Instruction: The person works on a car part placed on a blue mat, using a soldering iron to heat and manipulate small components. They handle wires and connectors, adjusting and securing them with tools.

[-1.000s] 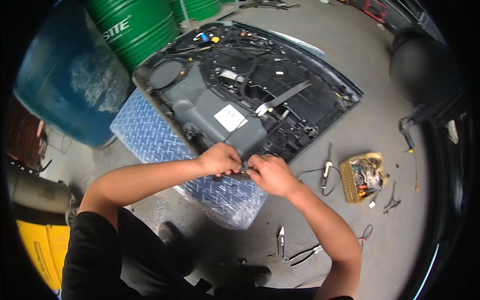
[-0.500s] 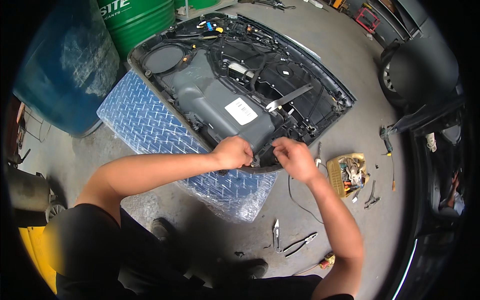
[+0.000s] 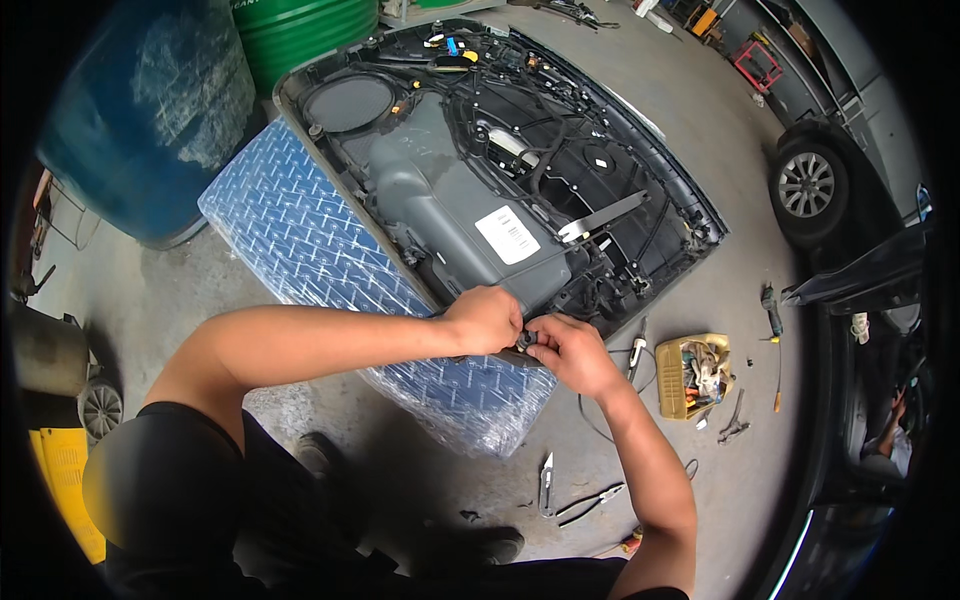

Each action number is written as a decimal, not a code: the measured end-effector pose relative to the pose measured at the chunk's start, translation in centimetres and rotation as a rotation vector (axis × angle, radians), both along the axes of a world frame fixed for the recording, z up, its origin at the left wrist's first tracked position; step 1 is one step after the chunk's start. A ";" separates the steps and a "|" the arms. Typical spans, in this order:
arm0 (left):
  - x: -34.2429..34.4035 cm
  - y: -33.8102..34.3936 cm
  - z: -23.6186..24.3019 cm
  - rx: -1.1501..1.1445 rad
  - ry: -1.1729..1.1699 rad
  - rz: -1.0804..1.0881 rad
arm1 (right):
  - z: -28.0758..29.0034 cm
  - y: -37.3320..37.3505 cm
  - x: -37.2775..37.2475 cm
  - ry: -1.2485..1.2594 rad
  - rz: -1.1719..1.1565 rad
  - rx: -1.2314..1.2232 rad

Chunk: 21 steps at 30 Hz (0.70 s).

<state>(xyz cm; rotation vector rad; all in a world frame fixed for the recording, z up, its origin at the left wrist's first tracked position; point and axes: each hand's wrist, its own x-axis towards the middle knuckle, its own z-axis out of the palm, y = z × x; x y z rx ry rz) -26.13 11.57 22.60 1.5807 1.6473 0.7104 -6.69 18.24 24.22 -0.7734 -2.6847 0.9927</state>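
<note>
A dark car door panel [image 3: 440,225], inner side up, lies on a blue plastic-wrapped slab [image 3: 280,220]. It carries wiring, clips, a white label [image 3: 508,236] and a flat metal bar [image 3: 610,212]. My left hand [image 3: 488,320] is at the panel's near edge, fingers curled on something I cannot make out. My right hand [image 3: 568,350] is just beside it, thumb and fingers closed on a small dark part [image 3: 528,339] at that edge; fingertips partly hide it.
Right: yellow basket of tools [image 3: 672,395], soldering iron [image 3: 637,355], pliers [image 3: 590,505], blade [image 3: 547,485], power tool [image 3: 772,312], car wheel [image 3: 805,185], open car with part of a person [image 3: 890,430] inside. Left: blue drum [image 3: 150,130], green drum [image 3: 300,40], yellow object [image 3: 70,490].
My right hand lifted slightly off to the right half a second ago and is now back at the small part beside my left hand, which has stayed at the edge. The view has shifted.
</note>
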 end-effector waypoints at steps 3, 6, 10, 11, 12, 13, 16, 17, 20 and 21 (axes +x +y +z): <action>-1.1 0.3 2.6 0.198 0.195 -0.002 | -0.5 0.4 0.4 0.052 0.012 0.025; -2.9 0.6 5.2 0.358 0.493 0.014 | -0.8 0.6 0.6 0.071 0.014 0.014; -3.1 0.0 4.2 0.119 0.692 -0.162 | -0.7 0.6 0.5 0.073 0.013 0.001; -3.2 -0.1 3.7 0.187 0.707 -0.165 | -0.7 0.5 0.5 0.067 0.011 0.001; -3.4 -0.1 3.2 0.197 0.699 -0.145 | -0.5 0.4 0.5 0.061 0.008 0.001; -3.8 0.2 2.8 0.206 0.691 -0.125 | -0.5 0.3 0.5 0.056 0.006 0.001; -4.5 1.1 4.2 0.217 0.698 -0.048 | -0.6 0.4 0.7 0.053 0.009 -0.002; -4.9 1.4 4.6 0.229 0.723 -0.027 | -0.6 0.4 0.6 0.049 0.010 -0.007; -5.9 1.6 5.2 0.298 0.777 -0.037 | -0.4 0.4 0.5 0.041 0.012 -0.020; -5.8 1.3 5.1 0.363 0.789 -0.023 | -0.3 0.3 0.4 0.042 0.014 -0.023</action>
